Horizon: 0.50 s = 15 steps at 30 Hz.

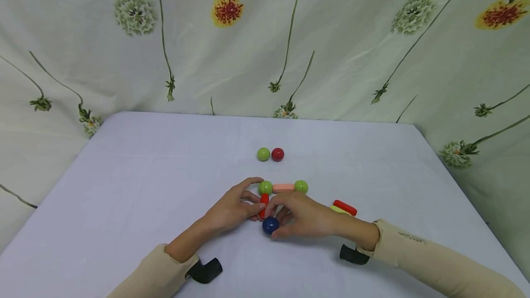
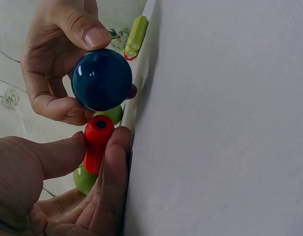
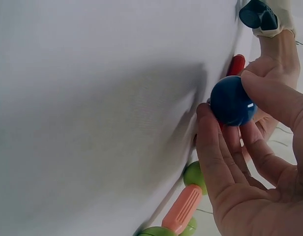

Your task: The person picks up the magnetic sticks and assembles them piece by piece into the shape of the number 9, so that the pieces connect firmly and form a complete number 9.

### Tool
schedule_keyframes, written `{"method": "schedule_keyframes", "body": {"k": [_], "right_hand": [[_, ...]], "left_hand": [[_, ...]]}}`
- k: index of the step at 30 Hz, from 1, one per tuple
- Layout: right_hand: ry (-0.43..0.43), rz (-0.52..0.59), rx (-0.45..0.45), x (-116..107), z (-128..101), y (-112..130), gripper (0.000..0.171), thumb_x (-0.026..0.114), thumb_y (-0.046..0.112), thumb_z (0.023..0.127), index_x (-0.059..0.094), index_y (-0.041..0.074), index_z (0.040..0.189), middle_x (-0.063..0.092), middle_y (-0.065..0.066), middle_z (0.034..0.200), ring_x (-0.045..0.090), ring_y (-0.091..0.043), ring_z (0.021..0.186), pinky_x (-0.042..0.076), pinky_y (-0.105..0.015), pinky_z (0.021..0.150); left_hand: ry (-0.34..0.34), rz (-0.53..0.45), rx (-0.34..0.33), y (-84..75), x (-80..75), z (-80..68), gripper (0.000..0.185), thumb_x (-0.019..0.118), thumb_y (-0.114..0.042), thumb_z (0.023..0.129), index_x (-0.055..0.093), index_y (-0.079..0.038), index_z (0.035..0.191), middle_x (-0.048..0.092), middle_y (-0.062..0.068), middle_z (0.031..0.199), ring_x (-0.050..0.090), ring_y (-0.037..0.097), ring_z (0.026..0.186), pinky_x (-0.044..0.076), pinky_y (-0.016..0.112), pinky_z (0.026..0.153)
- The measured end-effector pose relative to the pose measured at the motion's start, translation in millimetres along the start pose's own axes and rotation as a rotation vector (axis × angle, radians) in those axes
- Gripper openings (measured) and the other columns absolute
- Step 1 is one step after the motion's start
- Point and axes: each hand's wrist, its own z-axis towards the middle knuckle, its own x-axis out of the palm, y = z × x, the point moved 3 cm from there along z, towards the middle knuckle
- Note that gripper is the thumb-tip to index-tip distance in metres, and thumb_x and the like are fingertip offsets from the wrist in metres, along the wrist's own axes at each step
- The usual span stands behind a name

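Observation:
My left hand [image 1: 232, 208] pinches a red ribbed rod [image 2: 95, 152] between thumb and fingers, its dark round end facing the left wrist camera. A glossy dark blue ball [image 1: 271, 226] is held between the thumb and fingers of my right hand [image 1: 308, 216], right by the near end of that rod. The rod's far end meets a green ball [image 1: 265, 187], close to my left index finger. From this ball a ribbed pink rod [image 1: 283, 188] runs right to a second green ball [image 1: 301, 186]. The right fingers partly cover the red rod in the head view.
Farther back on the white table [image 1: 165, 160], a loose green ball [image 1: 263, 154] and a red ball [image 1: 278, 154] lie side by side. Beside my right forearm lie another red rod [image 1: 345, 208] and yellow-green rods [image 2: 137, 34]. A flowered cloth [image 1: 331, 26] hangs behind the table.

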Motion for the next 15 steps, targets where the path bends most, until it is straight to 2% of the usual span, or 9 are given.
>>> {"method": "schedule_keyframes", "body": {"k": [8, 15], "right_hand": [[-0.013, -0.004, 0.003, 3.9, 3.3, -2.6, 0.03, 0.078, 0.014, 0.076, 0.061, 0.017, 0.1, 0.06, 0.005, 0.104, 0.063, -0.005, 0.088, 0.054, -0.021, 0.077], [-0.032, -0.044, -0.035, 6.6, 5.3, -2.6, 0.029, 0.077, 0.014, 0.077, 0.06, 0.015, 0.1, 0.06, 0.004, 0.102, 0.063, -0.005, 0.085, 0.054, -0.021, 0.075]], "left_hand": [[0.011, -0.015, 0.009, 2.0, -0.6, 1.0, 0.059, 0.064, -0.012, 0.089, 0.036, -0.016, 0.14, 0.063, 0.016, 0.106, 0.067, 0.018, 0.073, 0.056, 0.032, 0.071], [0.008, -0.004, 0.016, 1.9, -1.1, 1.1, 0.059, 0.063, -0.01, 0.089, 0.035, -0.015, 0.14, 0.063, 0.016, 0.105, 0.067, 0.017, 0.073, 0.056, 0.032, 0.071]]}}
